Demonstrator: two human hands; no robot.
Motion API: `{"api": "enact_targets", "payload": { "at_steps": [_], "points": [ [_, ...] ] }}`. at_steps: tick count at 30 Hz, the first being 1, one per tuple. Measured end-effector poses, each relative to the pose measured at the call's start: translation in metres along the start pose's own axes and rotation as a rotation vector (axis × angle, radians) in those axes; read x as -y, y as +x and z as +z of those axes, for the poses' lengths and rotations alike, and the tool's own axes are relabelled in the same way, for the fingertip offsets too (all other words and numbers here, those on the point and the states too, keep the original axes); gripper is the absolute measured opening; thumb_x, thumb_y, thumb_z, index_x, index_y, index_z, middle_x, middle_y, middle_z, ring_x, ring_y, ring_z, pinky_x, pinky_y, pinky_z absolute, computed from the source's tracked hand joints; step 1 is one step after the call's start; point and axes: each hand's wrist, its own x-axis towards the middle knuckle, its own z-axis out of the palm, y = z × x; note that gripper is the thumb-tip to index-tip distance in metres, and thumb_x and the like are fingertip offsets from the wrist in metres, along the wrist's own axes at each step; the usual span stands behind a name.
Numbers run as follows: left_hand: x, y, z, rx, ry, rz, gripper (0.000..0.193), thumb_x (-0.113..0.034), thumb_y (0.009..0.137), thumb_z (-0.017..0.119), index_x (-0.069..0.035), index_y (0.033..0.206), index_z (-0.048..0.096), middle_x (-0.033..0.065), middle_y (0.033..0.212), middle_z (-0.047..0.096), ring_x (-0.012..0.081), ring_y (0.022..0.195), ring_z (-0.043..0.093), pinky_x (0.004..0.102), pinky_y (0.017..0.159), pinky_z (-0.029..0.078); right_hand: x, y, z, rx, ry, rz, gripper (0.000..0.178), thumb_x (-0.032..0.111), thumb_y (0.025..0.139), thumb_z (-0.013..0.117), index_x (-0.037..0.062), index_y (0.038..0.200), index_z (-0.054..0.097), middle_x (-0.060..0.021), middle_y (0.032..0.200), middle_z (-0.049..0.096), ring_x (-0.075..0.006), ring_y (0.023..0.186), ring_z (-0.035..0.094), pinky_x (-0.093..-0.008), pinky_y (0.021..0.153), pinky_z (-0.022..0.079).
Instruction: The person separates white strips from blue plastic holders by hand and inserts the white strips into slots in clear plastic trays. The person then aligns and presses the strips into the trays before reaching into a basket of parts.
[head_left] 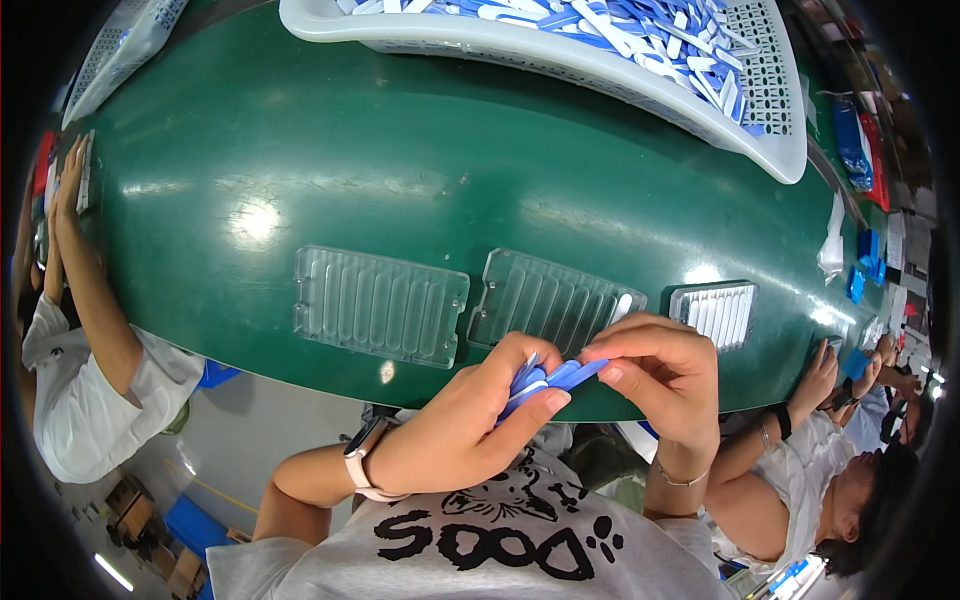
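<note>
My left hand [490, 405] is closed around a small bunch of flat, round-ended blue-and-white strips [530, 387], which fan out between thumb and fingers. With thumb and forefinger, my right hand [660, 375] pinches the end of one blue strip [590, 372] at the bunch's right side. Just beyond my hands lies a clear slotted tray [545, 300] with a white strip [624, 307] in its rightmost slot. To its left is another clear tray [380, 305], its slots showing no strips. On the right, a smaller-looking tray [715, 312] is filled with white strips.
A large white perforated basket [560, 55] heaped with blue and white strips [660, 35] stands at the far side of the green table [300, 120]. Another white basket [120, 50] is far left. Co-workers sit left [95, 370] and right [770, 480]; blue pieces [868, 260] lie far right.
</note>
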Motion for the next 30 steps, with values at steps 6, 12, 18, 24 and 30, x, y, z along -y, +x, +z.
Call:
{"api": "enact_targets", "payload": {
  "at_steps": [6, 12, 18, 24, 30],
  "points": [
    [-0.001, -0.005, -0.009, 0.083, -0.13, -0.121, 0.019, -0.014, 0.097, 0.048, -0.005, 0.112, 0.04, 0.0, 0.081, 0.047, 0.004, 0.061, 0.04, 0.0203, 0.052, 0.033, 0.002, -0.001, 0.007, 0.005, -0.045, -0.016, 0.018, -0.007, 0.08, 0.065, -0.0009, 0.097, 0.07, -0.0115, 0.091, 0.068, -0.0148, 0.08, 0.063, -0.0265, 0.069, 0.049],
    [0.002, -0.006, -0.008, 0.037, -0.234, -0.147, 0.019, -0.013, 0.099, 0.045, -0.005, 0.114, 0.038, 0.0004, 0.081, 0.047, 0.0035, 0.058, 0.038, 0.0202, 0.05, 0.032, 0.008, -0.005, 0.019, -0.396, 0.038, 0.005, 0.016, -0.005, 0.079, 0.067, 0.0005, 0.093, 0.069, -0.008, 0.089, 0.068, -0.0118, 0.072, 0.06, -0.0215, 0.059, 0.044],
    [0.004, -0.006, -0.006, 0.064, -0.164, -0.101, 0.019, -0.01, 0.099, 0.042, -0.006, 0.116, 0.036, 0.0019, 0.084, 0.049, 0.0039, 0.06, 0.036, 0.0203, 0.049, 0.031, 0.003, -0.017, 0.02, -0.274, -0.294, -0.1, 0.017, -0.001, 0.077, 0.072, 0.0031, 0.093, 0.07, -0.0048, 0.084, 0.068, -0.0075, 0.058, 0.051, -0.0191, 0.05, 0.036],
    [0.01, -0.006, -0.007, -0.03, -0.399, -0.166, 0.022, -0.01, 0.097, 0.047, -0.009, 0.116, 0.037, 0.0056, 0.091, 0.05, 0.0042, 0.06, 0.035, 0.0193, 0.049, 0.031, -0.004, -0.02, 0.02, -0.387, -1.177, -0.426, 0.019, 0.001, 0.067, 0.075, 0.005, 0.083, 0.064, -0.0023, 0.099, 0.069, -0.0203, 0.078, 0.057, -0.0316, 0.067, 0.039],
    [0.009, -0.005, -0.001, -0.096, -0.282, -0.165, 0.021, -0.012, 0.097, 0.048, -0.007, 0.115, 0.037, 0.0043, 0.09, 0.05, 0.003, 0.059, 0.034, 0.0187, 0.049, 0.032, -0.007, -0.036, 0.04, -0.276, -1.398, -0.305, 0.035, 0.012, 0.072, 0.073, 0.0066, 0.105, 0.065, -0.002, 0.101, 0.067, -0.0182, 0.088, 0.055, -0.034, 0.074, 0.031]
  ]
}}
